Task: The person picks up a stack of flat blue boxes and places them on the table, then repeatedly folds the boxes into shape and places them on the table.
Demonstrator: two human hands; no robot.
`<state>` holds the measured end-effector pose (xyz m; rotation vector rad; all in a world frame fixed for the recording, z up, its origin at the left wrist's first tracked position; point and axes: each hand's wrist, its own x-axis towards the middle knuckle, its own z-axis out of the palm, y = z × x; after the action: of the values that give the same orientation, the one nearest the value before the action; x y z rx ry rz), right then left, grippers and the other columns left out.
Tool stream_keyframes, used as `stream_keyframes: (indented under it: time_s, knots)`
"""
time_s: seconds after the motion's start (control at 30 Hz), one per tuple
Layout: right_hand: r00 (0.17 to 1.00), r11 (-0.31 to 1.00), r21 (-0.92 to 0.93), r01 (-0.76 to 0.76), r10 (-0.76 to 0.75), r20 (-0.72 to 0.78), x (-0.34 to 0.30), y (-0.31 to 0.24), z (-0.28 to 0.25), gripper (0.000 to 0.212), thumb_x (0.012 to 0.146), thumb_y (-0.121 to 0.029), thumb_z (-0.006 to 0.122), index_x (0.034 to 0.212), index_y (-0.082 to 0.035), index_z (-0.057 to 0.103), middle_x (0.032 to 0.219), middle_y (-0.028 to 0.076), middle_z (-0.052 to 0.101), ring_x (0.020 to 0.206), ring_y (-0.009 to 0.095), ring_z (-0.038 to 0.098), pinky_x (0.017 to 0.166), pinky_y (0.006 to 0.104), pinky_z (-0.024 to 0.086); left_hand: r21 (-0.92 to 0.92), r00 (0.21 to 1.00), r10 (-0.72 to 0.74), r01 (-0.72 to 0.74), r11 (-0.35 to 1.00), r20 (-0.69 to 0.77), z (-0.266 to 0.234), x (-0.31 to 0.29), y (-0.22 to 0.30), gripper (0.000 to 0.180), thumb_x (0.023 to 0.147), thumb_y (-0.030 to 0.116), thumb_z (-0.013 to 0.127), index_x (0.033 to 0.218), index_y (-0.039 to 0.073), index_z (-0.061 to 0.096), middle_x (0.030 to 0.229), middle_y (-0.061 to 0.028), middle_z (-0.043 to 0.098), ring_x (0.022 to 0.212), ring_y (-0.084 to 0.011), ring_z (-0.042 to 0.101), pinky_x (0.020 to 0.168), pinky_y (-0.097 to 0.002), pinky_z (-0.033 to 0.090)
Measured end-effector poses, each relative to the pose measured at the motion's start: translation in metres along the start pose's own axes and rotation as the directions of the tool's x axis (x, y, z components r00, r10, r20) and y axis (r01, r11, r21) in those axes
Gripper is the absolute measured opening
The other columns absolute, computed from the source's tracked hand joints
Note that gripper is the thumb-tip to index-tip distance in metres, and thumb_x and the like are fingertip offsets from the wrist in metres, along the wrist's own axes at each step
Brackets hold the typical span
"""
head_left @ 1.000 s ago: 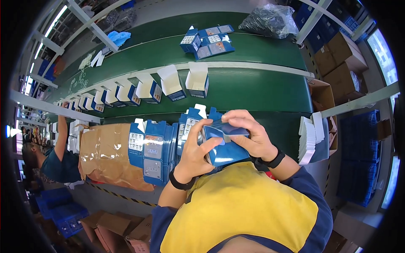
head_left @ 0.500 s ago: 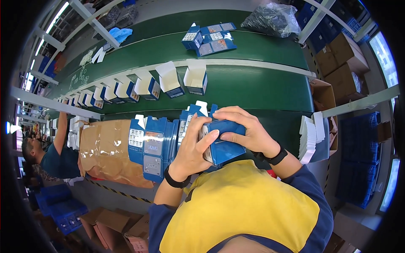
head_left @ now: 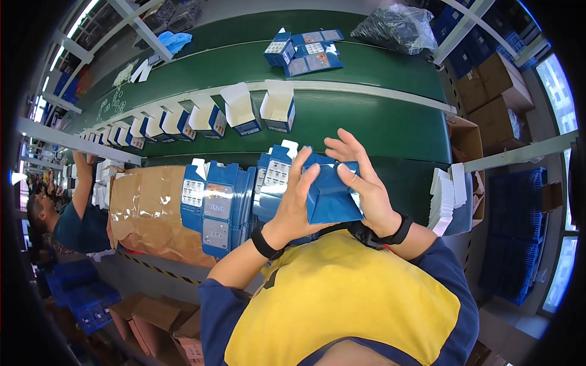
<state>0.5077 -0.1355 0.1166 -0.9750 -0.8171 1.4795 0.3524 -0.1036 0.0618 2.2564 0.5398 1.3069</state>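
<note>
A blue folding carton (head_left: 334, 201) is between my hands, tilted, with its folded bottom panels toward me. My left hand (head_left: 294, 204) grips its left side, the thumb lying along the upper left edge. Against the right side rests my right hand (head_left: 373, 194), its thumb pressing on the carton's upper edge and its other fingers stretched up away from the panel. Just left of my left hand stand flat blue carton blanks (head_left: 223, 207) in a stack, with more blanks (head_left: 273, 172) partly hidden behind that hand.
Open cartons with white insides (head_left: 278, 110) line the green conveyor (head_left: 366, 122). Flattened blue cartons (head_left: 311, 52) lie on the far belt beside a clear plastic bag (head_left: 395, 29). A taped brown box (head_left: 152, 210) stands left; white inserts (head_left: 441, 198) right. A co-worker (head_left: 76, 226) reaches in at far left.
The carton has turned so its folded bottom now faces me. My right hand's fingers have lifted off its top and spread upward, while my left hand has shifted right with it.
</note>
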Motion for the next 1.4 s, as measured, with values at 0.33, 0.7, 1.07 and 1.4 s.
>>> stream_keyframes:
  time_s: [0.33, 0.7, 1.07, 1.4]
  knots:
    - [0.926, 0.867, -0.356, 0.348, -0.259, 0.274, 0.005, 0.003, -0.007, 0.076, 0.086, -0.022, 0.056, 0.145, -0.011, 0.009, 0.147, 0.017, 0.02, 0.136, 0.031, 0.018, 0.108, 0.0423, 0.018, -0.096, 0.959, -0.28, 0.282, 0.955, 0.035, -0.014, 0.004, 0.016, 0.122, 0.053, 0.044, 0.085, 0.14, -0.001, 0.013, 0.128, -0.0216, 0.034, 0.123, -0.0361, 0.036, 0.1, -0.0448, 0.033]
    - [0.914, 0.854, -0.332, 0.401, -0.353, 0.198, 0.001, 0.005, 0.015, 0.082, 0.089, -0.063, 0.025, 0.145, -0.011, -0.005, 0.149, 0.019, 0.013, 0.137, 0.032, 0.016, 0.109, 0.0429, 0.013, -0.11, 0.982, -0.185, 0.18, 0.977, -0.04, -0.003, -0.015, 0.009, 0.117, 0.058, 0.04, 0.084, 0.139, 0.002, 0.008, 0.131, -0.0189, 0.03, 0.125, -0.0335, 0.033, 0.105, -0.0469, 0.023]
    - [0.978, 0.985, -0.01, 0.171, -0.169, 0.121, 0.017, 0.009, 0.014, 0.087, 0.088, -0.063, 0.036, 0.144, -0.004, 0.006, 0.146, 0.019, 0.019, 0.133, 0.03, 0.025, 0.109, 0.0408, 0.016, -0.114, 0.981, -0.045, 0.024, 0.993, -0.186, -0.034, 0.002, -0.011, 0.085, 0.067, 0.027, 0.078, 0.132, 0.006, 0.028, 0.135, -0.018, 0.035, 0.133, -0.0386, 0.025, 0.108, -0.0538, 0.014]
    - [0.975, 0.966, -0.216, -0.144, 0.175, 0.135, 0.145, 0.047, -0.067, 0.082, 0.075, -0.012, 0.068, 0.139, -0.002, 0.018, 0.13, 0.015, 0.045, 0.117, 0.027, 0.05, 0.09, 0.0342, 0.048, 0.096, 0.776, -0.621, 0.63, 0.771, -0.108, -0.077, -0.041, -0.062, 0.068, 0.071, 0.026, 0.075, 0.127, 0.007, 0.042, 0.13, -0.0159, 0.044, 0.114, -0.0344, 0.047, 0.096, -0.0497, 0.036]
